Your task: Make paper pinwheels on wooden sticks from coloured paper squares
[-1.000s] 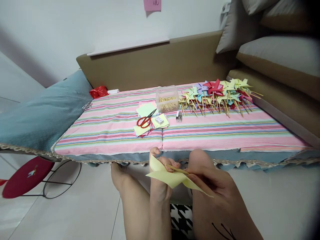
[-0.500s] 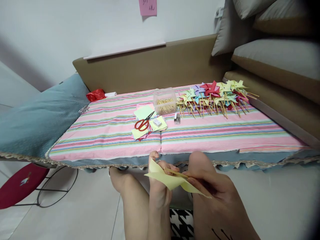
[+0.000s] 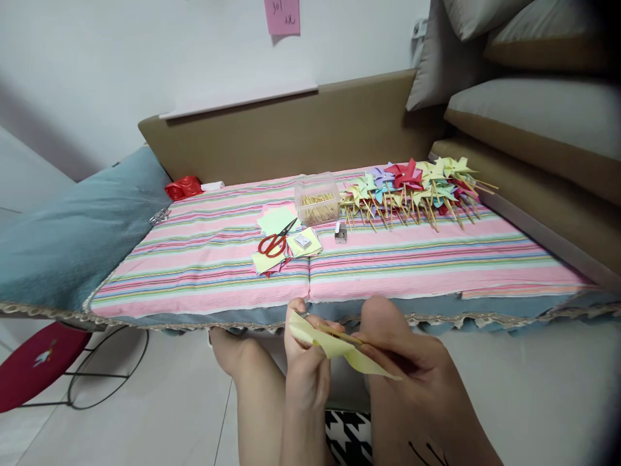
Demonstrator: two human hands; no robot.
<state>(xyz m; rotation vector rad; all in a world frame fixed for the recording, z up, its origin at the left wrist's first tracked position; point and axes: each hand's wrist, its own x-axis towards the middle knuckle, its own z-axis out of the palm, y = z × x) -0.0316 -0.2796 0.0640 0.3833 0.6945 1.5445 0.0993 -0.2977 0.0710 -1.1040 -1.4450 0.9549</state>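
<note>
A pale yellow paper pinwheel (image 3: 336, 347) is held between my two hands, low over my knees. My left hand (image 3: 306, 366) is closed on its left side, the thumb pressed on the paper and the fingers behind. A thin wooden stick (image 3: 337, 333) lies along the paper's upper side. My right hand (image 3: 420, 369) pinches the stick and the paper's right side between thumb and fingers. Small dark metal shows by my left fingertips, too small to name. Part of the stick is hidden by my right hand.
On the striped cloth (image 3: 412, 272) ahead are red-handled scissors (image 3: 272, 246), coloured paper squares (image 3: 276, 221), a small box (image 3: 340, 233), and a clear container (image 3: 317, 210) of wooden sticks. Several finished pinwheels (image 3: 407, 175) lie at right. A red stool (image 3: 43, 362) stands at left.
My left thumb has come down onto the yellow paper, and the paper's left blade is now folded under it. My right hand keeps its pinch. The whole view has shifted slightly.
</note>
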